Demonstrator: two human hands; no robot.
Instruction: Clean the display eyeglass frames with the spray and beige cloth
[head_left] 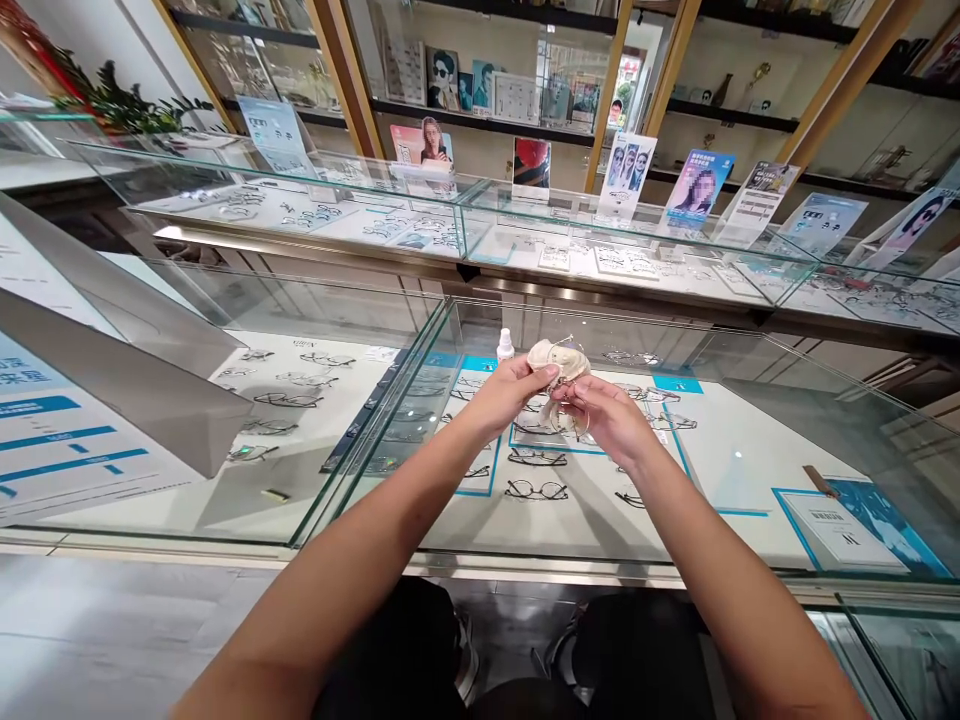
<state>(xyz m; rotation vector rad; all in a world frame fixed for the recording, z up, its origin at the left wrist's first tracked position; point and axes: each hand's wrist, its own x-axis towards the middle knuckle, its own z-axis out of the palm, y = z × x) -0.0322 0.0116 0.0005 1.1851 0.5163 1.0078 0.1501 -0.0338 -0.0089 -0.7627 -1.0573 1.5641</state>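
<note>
Above the glass display case, my left hand [517, 388] is closed on a crumpled cream cloth [556, 357]. Close beside it, my right hand [609, 412] pinches a pair of thin-rimmed eyeglasses [582, 430]. Part of the cloth is bunched against the glasses, and my fingers hide much of both. Just behind my left hand stands a white spray bottle [505, 345]. Under my hands, rows of eyeglasses [537, 490] lie on the white display surface inside the case.
The glass display case [450, 300] spans the front, with a folded white sign [82, 420] at its left. A printed card [847, 530] lies at the right. Behind runs a second glass counter [465, 225] bearing several upright posters [626, 178]. Shelves line the back wall.
</note>
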